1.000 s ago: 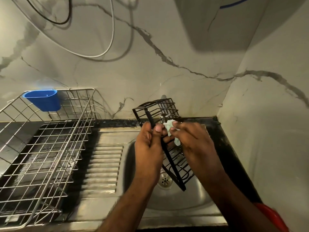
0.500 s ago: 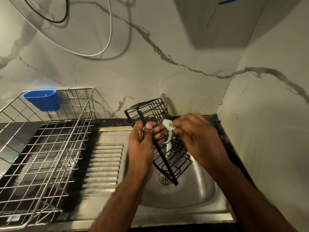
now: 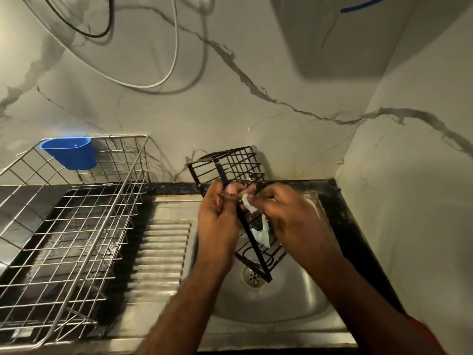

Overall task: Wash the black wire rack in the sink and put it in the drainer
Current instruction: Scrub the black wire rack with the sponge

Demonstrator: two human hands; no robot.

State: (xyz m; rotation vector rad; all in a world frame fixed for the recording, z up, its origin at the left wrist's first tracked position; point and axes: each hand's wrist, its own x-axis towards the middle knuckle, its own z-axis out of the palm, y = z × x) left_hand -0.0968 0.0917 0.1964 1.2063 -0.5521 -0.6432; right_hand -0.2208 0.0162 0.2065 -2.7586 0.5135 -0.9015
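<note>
Item: black wire rack (image 3: 231, 167), one, held tilted above the sink (image 3: 294, 301), its lower corner hanging over the drain (image 3: 253, 278), its upper end near the back wall
Left hand (image 3: 217, 221): one, fingers and thumb curled round a black frame bar of the rack, gripping it
Right hand (image 3: 289, 219): one, fingertips pinching a pale cloth (image 3: 261, 233) against the wires; the cloth trails down through the grid
Step in hand: scrubbing, as judged; the rack is not yet in the drainer
Method, grip: hold the frame bar firmly so the rack does not swing while rubbed
Method, cloth: draw it along each wire in turn and work into the crossings, where grime likely lodges
Method, position: keep the rack over the basin so drips fall there; turn it to reach the far faces
Caution: wet wire may slip; the cloth may snag on wire ends
Drainer (image 3: 76, 226): one, steel wire, left of the sink beyond the ribbed draining board (image 3: 161, 254), nothing seen inside it
Blue cup (image 3: 69, 152): one, hung on the drainer's far rim
Cables on wall: two, one black (image 3: 84, 32), one white (image 3: 174, 47)
Running water: none visible
</note>
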